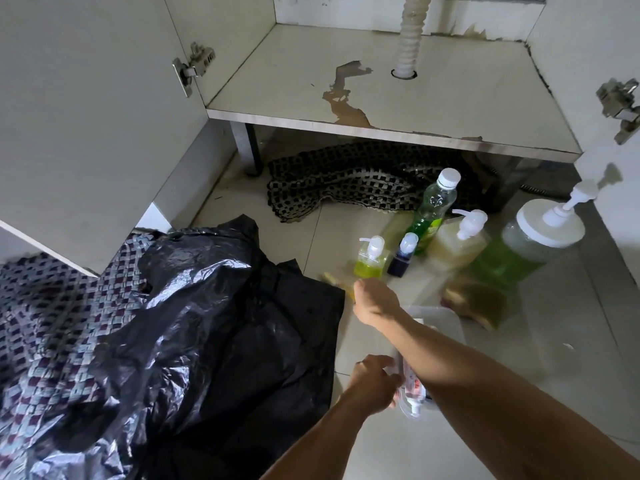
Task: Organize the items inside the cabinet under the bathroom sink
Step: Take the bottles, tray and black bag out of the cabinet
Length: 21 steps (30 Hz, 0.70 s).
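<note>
The cabinet floor (pixel 311 98) under the sink is bare, with the ribbed drain hose (pixel 410 36) passing through it. On the tiles in front stand a small yellow-green pump bottle (pixel 370 259), a small dark blue bottle (pixel 401 258), a green bottle with a white cap (pixel 434 209), a yellowish pump bottle (pixel 457 244) and a large green pump jar (pixel 526 247). My right hand (pixel 375 301) is curled over a blurred yellow item (pixel 330 279) just below the small pump bottle. My left hand (pixel 374 381) grips a clear packet with a red-and-white tube (pixel 412 393).
A black rubbish bag (pixel 225 323) covers the floor at the left, lying over a woven mat (pixel 52 306). A checked mat (pixel 346 185) lies under the cabinet. A white tray (pixel 446 318) and a brown brush (pixel 474 303) sit right of my arm. Both doors stand open.
</note>
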Motion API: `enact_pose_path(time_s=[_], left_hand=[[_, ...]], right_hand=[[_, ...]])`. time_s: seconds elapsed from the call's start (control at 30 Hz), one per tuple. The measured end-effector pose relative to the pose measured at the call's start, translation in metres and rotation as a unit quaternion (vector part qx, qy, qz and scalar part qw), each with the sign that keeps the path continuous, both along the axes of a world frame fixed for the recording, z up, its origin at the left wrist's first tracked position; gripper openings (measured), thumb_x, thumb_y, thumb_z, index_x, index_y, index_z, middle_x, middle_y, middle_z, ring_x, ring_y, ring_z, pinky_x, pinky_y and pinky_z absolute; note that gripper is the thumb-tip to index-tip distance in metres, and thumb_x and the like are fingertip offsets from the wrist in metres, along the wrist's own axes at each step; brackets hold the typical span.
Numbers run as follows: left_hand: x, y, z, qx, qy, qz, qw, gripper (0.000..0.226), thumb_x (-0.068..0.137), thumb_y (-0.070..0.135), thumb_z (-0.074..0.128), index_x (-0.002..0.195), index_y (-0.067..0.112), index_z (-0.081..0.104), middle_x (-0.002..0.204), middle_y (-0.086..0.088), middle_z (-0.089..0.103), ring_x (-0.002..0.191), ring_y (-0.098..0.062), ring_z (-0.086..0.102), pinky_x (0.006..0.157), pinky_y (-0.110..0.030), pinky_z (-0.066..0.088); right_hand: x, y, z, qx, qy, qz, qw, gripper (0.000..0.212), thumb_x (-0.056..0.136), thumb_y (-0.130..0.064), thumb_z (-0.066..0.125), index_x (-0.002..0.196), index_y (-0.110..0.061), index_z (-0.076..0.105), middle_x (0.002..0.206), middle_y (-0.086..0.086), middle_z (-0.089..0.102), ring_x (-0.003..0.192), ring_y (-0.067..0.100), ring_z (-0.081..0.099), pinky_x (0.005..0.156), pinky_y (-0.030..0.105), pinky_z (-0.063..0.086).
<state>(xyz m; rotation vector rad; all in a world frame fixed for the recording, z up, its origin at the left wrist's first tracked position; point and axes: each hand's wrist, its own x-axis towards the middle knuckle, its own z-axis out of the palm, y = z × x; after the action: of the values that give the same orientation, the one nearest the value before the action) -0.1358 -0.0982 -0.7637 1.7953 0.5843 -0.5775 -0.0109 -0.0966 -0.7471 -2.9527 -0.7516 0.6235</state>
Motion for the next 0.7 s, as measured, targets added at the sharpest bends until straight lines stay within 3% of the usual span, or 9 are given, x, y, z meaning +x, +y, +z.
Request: enact_pose_path(time_s=[0.1, 0.17, 0.27, 0.37, 0.47, 0.53, 0.6, 0.7], left_hand=[[0.0, 0.002, -0.001, -0.016, 0.005, -0.005, 1.0, 0.033, 0.09, 0.02, 0.056, 0.121, 0.01, 0.061, 0.101, -0.01, 0.066, 0.084, -0.028, 0.069, 0.055, -0.012, 0.046], [0.001, 0.004, 0.0, -0.018, 0.009, -0.005, 1.0, 0.035, 0.09, 0.019, 0.056, 0.124, 0.012, 0.06, 0.1, -0.01, 0.066, 0.079, -0.026, 0.069, 0.047, -0.008, 0.043], [0.003, 0.005, 0.001, -0.006, 0.005, -0.013, 1.0, 0.037, 0.092, 0.02, 0.057, 0.129, 0.013, 0.057, 0.121, -0.011, 0.064, 0.097, -0.026, 0.069, 0.066, -0.017, 0.051], [0.006, 0.004, 0.004, 0.009, -0.002, -0.026, 1.0, 0.038, 0.094, 0.022, 0.056, 0.13, 0.013, 0.056, 0.129, -0.006, 0.06, 0.104, -0.025, 0.066, 0.078, -0.024, 0.052], [0.008, 0.007, 0.005, 0.015, -0.002, -0.034, 0.999, 0.037, 0.093, 0.023, 0.056, 0.129, 0.014, 0.057, 0.128, -0.008, 0.062, 0.1, -0.025, 0.068, 0.078, -0.025, 0.053], [0.008, 0.009, 0.005, 0.003, 0.001, -0.029, 1.0, 0.036, 0.092, 0.02, 0.056, 0.127, 0.013, 0.058, 0.126, -0.01, 0.063, 0.094, -0.027, 0.07, 0.067, -0.021, 0.052], [0.009, 0.013, 0.005, -0.004, 0.0, -0.024, 1.0, 0.034, 0.091, 0.018, 0.057, 0.125, 0.011, 0.059, 0.122, -0.013, 0.065, 0.091, -0.03, 0.071, 0.055, -0.016, 0.047], [0.008, 0.014, 0.007, 0.001, 0.001, -0.023, 1.0, 0.035, 0.092, 0.018, 0.056, 0.126, 0.012, 0.058, 0.118, -0.012, 0.067, 0.091, -0.027, 0.071, 0.054, -0.017, 0.046]], right_hand=[[0.002, 0.003, 0.006, 0.081, 0.044, -0.029, 0.995, 0.019, 0.087, -0.005, 0.05, 0.101, -0.005, 0.063, 0.102, 0.015, 0.065, 0.096, 0.034, 0.063, 0.071, 0.032, 0.048], [0.007, -0.003, 0.018, 0.126, 0.068, -0.018, 0.99, 0.018, 0.085, -0.006, 0.055, 0.097, -0.01, 0.067, 0.094, 0.012, 0.068, 0.088, 0.03, 0.065, 0.07, 0.031, 0.05], [0.014, -0.028, 0.047, 0.19, 0.091, 0.018, 0.977, 0.016, 0.083, -0.006, 0.063, 0.097, -0.012, 0.068, 0.091, 0.008, 0.07, 0.078, 0.019, 0.064, 0.073, 0.026, 0.053], [0.019, -0.073, 0.07, 0.208, 0.073, 0.053, 0.974, 0.012, 0.08, -0.007, 0.069, 0.09, -0.014, 0.069, 0.079, -0.006, 0.065, 0.066, 0.0, 0.057, 0.062, 0.002, 0.038], [0.023, -0.118, 0.079, 0.233, 0.042, 0.104, 0.966, 0.007, 0.077, -0.01, 0.073, 0.08, -0.015, 0.07, 0.069, -0.012, 0.063, 0.061, 0.001, 0.057, 0.058, 0.009, 0.038], [0.021, -0.139, 0.08, 0.206, 0.061, 0.14, 0.967, 0.004, 0.078, -0.023, 0.066, 0.076, -0.021, 0.07, 0.065, -0.013, 0.062, 0.06, -0.001, 0.057, 0.058, 0.016, 0.04], [0.015, -0.15, 0.073, 0.181, 0.074, 0.166, 0.967, 0.017, 0.076, -0.035, 0.057, 0.074, -0.023, 0.069, 0.066, -0.01, 0.063, 0.062, 0.002, 0.056, 0.06, 0.019, 0.043], [-0.005, -0.156, 0.055, 0.109, 0.062, 0.21, 0.97, 0.011, 0.074, -0.023, 0.061, 0.08, -0.023, 0.07, 0.078, -0.006, 0.069, 0.07, 0.008, 0.061, 0.066, 0.024, 0.049]])
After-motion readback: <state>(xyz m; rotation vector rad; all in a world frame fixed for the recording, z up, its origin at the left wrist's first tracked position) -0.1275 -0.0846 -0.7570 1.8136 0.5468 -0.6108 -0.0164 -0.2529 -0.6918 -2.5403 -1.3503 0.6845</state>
